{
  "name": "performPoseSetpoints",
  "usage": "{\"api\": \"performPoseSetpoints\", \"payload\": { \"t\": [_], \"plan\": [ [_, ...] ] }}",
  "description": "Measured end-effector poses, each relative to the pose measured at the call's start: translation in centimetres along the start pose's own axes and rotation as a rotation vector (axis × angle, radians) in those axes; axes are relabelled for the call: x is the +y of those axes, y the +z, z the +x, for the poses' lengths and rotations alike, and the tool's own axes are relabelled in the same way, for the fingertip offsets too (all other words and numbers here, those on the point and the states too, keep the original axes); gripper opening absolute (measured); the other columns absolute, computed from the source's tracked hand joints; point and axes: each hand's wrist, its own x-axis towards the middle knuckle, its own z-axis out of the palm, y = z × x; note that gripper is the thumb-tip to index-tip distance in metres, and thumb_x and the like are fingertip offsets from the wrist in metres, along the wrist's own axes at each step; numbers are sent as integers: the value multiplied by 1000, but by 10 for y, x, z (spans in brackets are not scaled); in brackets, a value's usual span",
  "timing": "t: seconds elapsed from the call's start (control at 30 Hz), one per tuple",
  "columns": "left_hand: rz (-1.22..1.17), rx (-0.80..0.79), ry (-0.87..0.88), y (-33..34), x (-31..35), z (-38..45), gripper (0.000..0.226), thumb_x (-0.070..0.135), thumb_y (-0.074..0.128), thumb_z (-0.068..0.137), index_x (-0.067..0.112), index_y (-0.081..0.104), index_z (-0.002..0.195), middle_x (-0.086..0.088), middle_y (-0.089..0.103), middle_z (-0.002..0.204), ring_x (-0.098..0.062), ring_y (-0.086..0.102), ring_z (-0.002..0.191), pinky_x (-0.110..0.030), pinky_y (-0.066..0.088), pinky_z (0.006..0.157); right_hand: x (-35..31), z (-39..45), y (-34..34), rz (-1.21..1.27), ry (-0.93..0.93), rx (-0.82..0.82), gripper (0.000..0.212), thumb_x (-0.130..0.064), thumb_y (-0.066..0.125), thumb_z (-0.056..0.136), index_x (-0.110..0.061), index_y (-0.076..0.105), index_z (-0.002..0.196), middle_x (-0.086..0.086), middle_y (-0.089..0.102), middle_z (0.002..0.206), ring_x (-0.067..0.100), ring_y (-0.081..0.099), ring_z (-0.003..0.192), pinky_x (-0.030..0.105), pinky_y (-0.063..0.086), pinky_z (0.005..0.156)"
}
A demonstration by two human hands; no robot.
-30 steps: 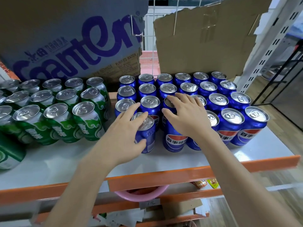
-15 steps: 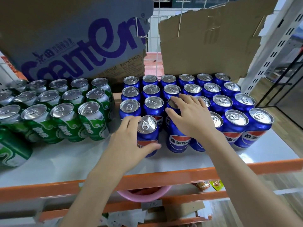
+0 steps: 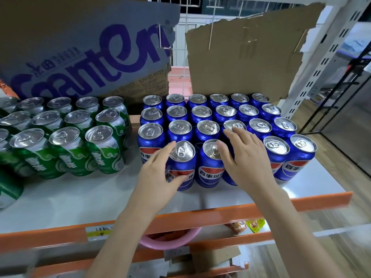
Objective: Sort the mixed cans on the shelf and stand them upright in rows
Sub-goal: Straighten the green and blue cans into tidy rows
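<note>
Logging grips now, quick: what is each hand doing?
Left hand: closed around a front-row blue can.
Right hand: open, flat on the blue cans, gripping nothing.

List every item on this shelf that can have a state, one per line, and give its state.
Blue cans: upright, sealed, in rows.
Front blue can: upright, held by left hand.
Right hand: spread flat over front-row blue cans.
Green cans: upright, sealed, grouped left.
Torn cardboard: propped behind the blue cans.
</note>
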Motion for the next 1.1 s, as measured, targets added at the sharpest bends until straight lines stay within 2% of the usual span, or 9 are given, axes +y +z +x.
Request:
{"api": "performPoseSetpoints", "payload": {
  "t": [0.07,0.1,0.2,0.4,0.57,0.8,0.9,1.0,1.1],
  "plan": [
    [-9,-16,11,3,1,2,76,20,80,72,28,43,138,14,46,120,-6,50,107,-28,49,93,-1,-3,3,-22,-8,41,49,-40,32,93,-12,62,118,9,61,123,28,55,115,45,39,99],
    [-7,-20,9,3,2,3,77,19,80,72,28,42,138,13,45,120,-6,50,105,-29,50,91,-2,-3,4,-34,-6,56,47,-38,31,94,-13,63,117,8,61,123,28,55,116,45,38,100],
    [-11,-11,-15,4,1,4,77,18,80,72,29,42,138,12,42,117,-7,50,100,-29,50,90,-1,-2,7,-60,5,73,46,-35,30,94,-16,67,114,7,62,124,27,55,116,44,38,101],
    [28,45,-17,16,1,-2,77,18,77,75,24,38,141,3,41,126,-17,55,109,-35,49,93,-2,-2,10,-88,-1,77,49,-34,27,94,-15,68,113,8,62,124,27,55,117,44,40,101],
    [82,60,-2,16,2,0,76,21,76,77,25,36,141,3,41,130,-14,51,113,-22,41,91,0,-2,11,-93,-15,99,49,-35,28,94,-15,67,114,9,61,125,27,55,118,45,38,102],
    [218,34,51,16,3,-4,78,28,69,82,27,24,146,1,35,138,-15,45,121,-25,42,89,1,-3,8,-59,-47,69,56,-45,22,96,-16,64,118,8,59,127,26,53,120,43,35,104],
    [366,84,70,15,6,-6,87,27,75,76,25,24,147,-10,28,145,-26,38,129,-38,42,101,9,-9,1,7,-157,41,57,-50,26,94,-14,59,125,8,54,133,25,47,126,42,31,107],
    [547,204,209,18,12,-6,95,39,81,63,17,31,141,-18,34,143,-30,29,130,-44,30,104,23,-18,-6,-16,-260,68,59,-53,37,90,-10,56,126,9,53,134,26,44,128,40,28,109],
    [668,151,282,26,28,-4,100,61,67,62,17,27,143,-18,33,147,-30,24,136,-46,24,109,43,-28,-9,-76,-289,51,64,-52,51,84,-11,47,134,10,48,139,26,37,133,42,24,111]
  ]
}}
